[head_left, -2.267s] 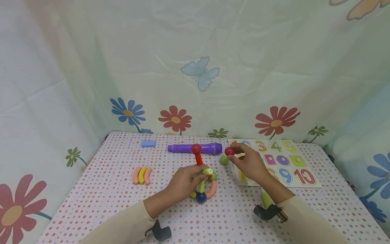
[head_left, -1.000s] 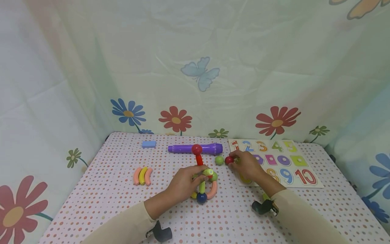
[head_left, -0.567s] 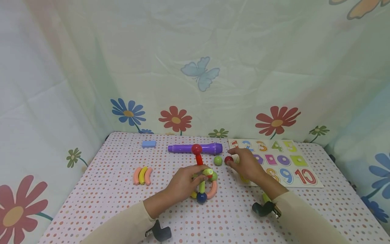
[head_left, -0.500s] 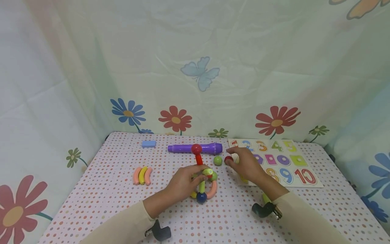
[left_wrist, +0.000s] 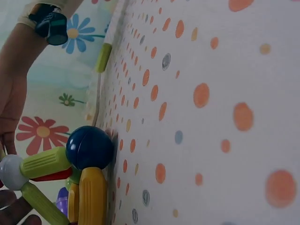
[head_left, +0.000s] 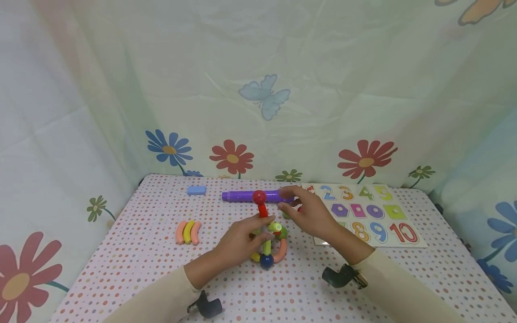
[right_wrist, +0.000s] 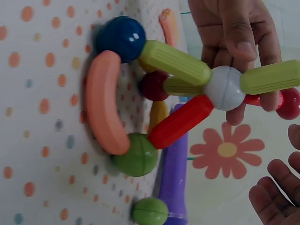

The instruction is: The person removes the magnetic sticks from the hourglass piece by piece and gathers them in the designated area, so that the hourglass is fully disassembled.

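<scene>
My left hand [head_left: 240, 240] holds a structure of magnetic rods and balls near its white ball [right_wrist: 225, 88]. The structure stands on the table, with a blue ball [head_left: 266, 261], a green ball [right_wrist: 136, 154] and a curved pink rod [right_wrist: 105, 101] low down. A red rod topped by a red ball [head_left: 259, 197] rises from it. My right hand [head_left: 313, 213] hovers right of the structure, its fingers apart and holding nothing. Beneath it lie a loose green ball [right_wrist: 150, 211] and a loose red ball [head_left: 299, 209], mostly hidden in the head view.
Behind the structure lies a purple tube with a flared end [head_left: 242, 196]. A number puzzle board [head_left: 416, 242] is at the right. Curved pink and yellow rods [head_left: 188, 232] sit at the left, below a blue block [head_left: 196, 190]. A flowered curtain stands behind.
My right hand lowered the red ball to the table beside the loose green ball and let go. It then moved left toward the structure. My left hand kept its hold.
</scene>
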Motion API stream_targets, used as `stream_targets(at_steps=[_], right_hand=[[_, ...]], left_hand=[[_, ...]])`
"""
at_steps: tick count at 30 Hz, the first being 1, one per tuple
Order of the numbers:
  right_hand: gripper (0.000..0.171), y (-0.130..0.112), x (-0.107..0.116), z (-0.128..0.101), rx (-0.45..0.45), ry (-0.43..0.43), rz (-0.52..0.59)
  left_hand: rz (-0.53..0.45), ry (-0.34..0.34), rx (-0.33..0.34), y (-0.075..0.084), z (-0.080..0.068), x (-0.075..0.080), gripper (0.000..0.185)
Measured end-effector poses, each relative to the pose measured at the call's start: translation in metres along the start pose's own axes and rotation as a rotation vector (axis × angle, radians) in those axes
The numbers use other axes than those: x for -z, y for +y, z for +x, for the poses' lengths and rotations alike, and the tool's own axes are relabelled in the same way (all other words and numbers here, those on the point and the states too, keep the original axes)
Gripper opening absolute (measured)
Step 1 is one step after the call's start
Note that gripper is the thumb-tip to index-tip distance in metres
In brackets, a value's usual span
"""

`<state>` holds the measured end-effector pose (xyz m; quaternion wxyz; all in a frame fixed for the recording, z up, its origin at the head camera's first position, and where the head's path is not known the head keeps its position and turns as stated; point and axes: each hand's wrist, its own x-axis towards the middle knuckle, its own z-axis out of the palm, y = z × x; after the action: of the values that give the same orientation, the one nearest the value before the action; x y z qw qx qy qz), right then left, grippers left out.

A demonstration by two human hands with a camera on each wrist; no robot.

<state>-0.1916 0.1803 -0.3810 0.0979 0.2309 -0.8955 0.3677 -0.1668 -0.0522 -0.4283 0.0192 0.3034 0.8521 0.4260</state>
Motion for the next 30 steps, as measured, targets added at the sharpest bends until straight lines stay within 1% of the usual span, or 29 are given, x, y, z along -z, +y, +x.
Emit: stream_targets(at_steps=[2,5,8,10,14,16,18,21,24,26,30], right_hand=[[0.040,-0.003,0.001,0.005,0.010,-0.019,0.009],[0.046,-0.009,0.003,0.014,-0.003,-0.057,0.026],[0.051,-0.014,0.003,0.022,-0.012,-0.112,0.066],[0.053,-0.016,0.001,0.027,0.000,-0.147,0.088],[0.053,-0.021,0.000,0.035,0.023,-0.211,0.093],[0.052,-0.022,-0.001,0.038,0.019,-0.236,0.080],[0.049,-0.024,-0.002,0.040,0.012,-0.261,0.072],[0.045,-0.024,-0.003,0.041,0.009,-0.285,0.064],[0.041,-0.025,-0.003,0.041,0.001,-0.299,0.081],[0.040,-0.025,-0.003,0.041,-0.005,-0.299,0.094],[0.035,-0.026,-0.004,0.041,-0.023,-0.287,0.116]], left_hand=[[-0.013,0.026,0.015,0.001,-0.002,0.002,0.037],[-0.056,0.088,0.056,0.001,-0.005,0.005,0.028],[-0.100,0.147,0.088,-0.002,-0.003,0.006,0.028],[-0.126,0.164,0.106,-0.004,-0.001,0.006,0.033],[-0.190,0.143,0.137,-0.005,0.005,0.005,0.049],[-0.218,0.128,0.147,-0.004,0.008,0.004,0.052],[-0.234,0.120,0.145,-0.004,0.010,0.002,0.049],[-0.227,0.121,0.139,-0.005,0.012,-0.001,0.037],[-0.218,0.126,0.143,-0.003,0.014,-0.002,0.028],[-0.205,0.128,0.148,-0.002,0.014,-0.001,0.025],[-0.182,0.132,0.155,-0.001,0.015,-0.001,0.027]])
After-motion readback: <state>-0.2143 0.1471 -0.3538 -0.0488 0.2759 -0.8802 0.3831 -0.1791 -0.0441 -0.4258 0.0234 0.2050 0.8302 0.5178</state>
